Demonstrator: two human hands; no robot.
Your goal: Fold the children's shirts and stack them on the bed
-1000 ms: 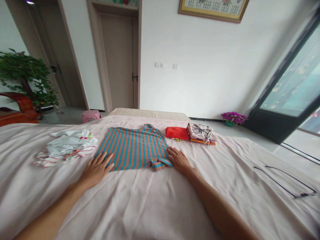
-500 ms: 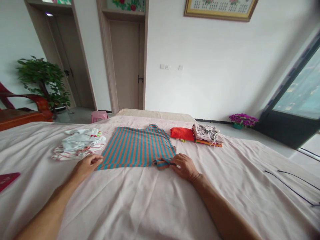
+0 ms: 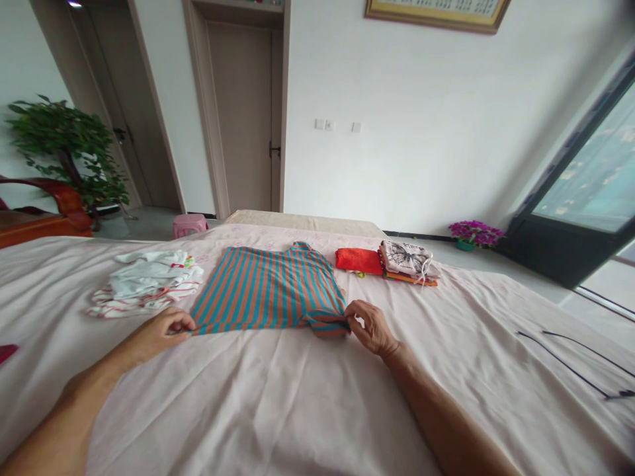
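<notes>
A teal and orange striped shirt [image 3: 270, 287] lies flat on the pale pink bedsheet [image 3: 297, 396], partly folded. My left hand [image 3: 157, 332] pinches its near left corner, fingers closed on the hem. My right hand [image 3: 371, 326] pinches the near right corner, where a sleeve is tucked under. Both forearms reach in from the bottom of the view.
A crumpled white and striped garment [image 3: 146, 283] lies left of the shirt. A folded red cloth [image 3: 358, 260] and a stack of folded clothes [image 3: 409, 262] sit to its right. A dark hanger [image 3: 575, 365] rests on the sheet at right. A pink stool [image 3: 188, 225] stands beyond the bed.
My hands went from lying flat beside the shirt to pinching its two near corners. The camera shifted slightly.
</notes>
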